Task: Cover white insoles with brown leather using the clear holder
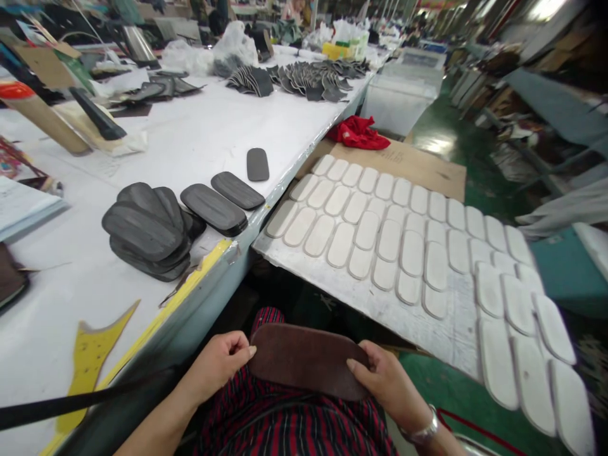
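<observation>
Over my lap I hold a dark brown, oblong leather-like piece with rounded ends. My left hand is closed, thumb and forefinger pinching its left end. The right end is between the thumb and fingers of my right hand. On the white table to my left lies a heap of dark grey oblong pieces. Beside it are a small stack of similar pieces, a flatter one and a smaller piece. Rows of whitish oblong pieces cover a board on my right, some overlapping.
The board juts out from the table edge. A yellow cut-out template lies at the near left. Farther off are a red cloth, cardboard, fanned dark pieces, a metal kettle and translucent bins.
</observation>
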Demonstrator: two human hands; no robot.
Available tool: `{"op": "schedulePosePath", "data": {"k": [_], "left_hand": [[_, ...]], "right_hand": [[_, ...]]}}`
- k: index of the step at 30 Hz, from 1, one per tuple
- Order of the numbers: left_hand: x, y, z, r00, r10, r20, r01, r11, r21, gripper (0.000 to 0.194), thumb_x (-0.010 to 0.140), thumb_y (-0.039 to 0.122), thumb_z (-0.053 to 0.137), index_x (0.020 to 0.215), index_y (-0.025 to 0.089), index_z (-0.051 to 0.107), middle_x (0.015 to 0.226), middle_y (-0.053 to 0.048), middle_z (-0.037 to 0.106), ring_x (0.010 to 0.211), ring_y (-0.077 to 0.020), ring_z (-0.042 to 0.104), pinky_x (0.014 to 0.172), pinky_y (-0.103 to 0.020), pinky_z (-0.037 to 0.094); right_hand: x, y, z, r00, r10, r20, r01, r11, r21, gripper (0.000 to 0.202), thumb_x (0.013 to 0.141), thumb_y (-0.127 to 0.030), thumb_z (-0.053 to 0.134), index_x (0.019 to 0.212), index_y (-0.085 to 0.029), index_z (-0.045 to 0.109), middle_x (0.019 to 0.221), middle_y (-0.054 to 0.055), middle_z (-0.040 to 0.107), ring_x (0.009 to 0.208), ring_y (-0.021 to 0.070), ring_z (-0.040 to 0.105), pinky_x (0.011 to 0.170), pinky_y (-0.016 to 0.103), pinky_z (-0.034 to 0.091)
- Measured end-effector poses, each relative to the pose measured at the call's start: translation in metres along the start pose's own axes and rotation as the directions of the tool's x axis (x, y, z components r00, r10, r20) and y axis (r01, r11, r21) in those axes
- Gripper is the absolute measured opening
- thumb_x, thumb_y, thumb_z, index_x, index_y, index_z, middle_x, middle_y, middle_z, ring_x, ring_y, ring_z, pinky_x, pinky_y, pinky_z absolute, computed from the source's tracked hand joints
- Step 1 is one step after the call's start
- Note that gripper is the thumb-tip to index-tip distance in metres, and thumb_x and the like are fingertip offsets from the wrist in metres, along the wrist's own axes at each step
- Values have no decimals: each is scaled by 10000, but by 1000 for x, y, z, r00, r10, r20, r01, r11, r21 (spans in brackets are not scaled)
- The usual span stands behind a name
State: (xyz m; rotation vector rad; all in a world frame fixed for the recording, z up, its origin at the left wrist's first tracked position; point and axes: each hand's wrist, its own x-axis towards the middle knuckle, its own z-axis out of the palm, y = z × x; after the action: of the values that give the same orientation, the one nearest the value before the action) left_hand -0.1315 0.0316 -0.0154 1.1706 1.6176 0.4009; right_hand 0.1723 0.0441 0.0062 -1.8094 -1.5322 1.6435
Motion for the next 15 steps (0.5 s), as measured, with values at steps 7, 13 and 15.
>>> {"op": "schedulePosePath", "data": {"k": [7,13,15], "left_hand": [[0,-1,3,1000,-16,-1,16,999,-46,324,717,438,525,566,167,431,503,60,394,461,-79,340,451,-184,264],[-3,4,1,999,1,-39,-2,999,-36,304,714,415,520,558,166,442,501,55,401,462,-82,347,448,-187,265],[-4,6,2,999,-8,-49,7,1000,-23,286,712,399,520,556,171,446,470,61,397,433,-81,336,434,-190,256]], "right_hand": [[-24,-51,7,993,-71,94,61,992,110,150,728,-323,519,784,-184,525,728,5,574,709,156,534,593,214,424],[-22,-47,1,995,-32,90,18,988,151,210,753,-389,496,808,-188,520,732,9,563,688,158,535,575,219,435],[-15,-28,-2,999,2,47,-6,995,98,216,769,-398,484,755,-184,507,683,-6,525,637,138,502,533,208,408]]}}
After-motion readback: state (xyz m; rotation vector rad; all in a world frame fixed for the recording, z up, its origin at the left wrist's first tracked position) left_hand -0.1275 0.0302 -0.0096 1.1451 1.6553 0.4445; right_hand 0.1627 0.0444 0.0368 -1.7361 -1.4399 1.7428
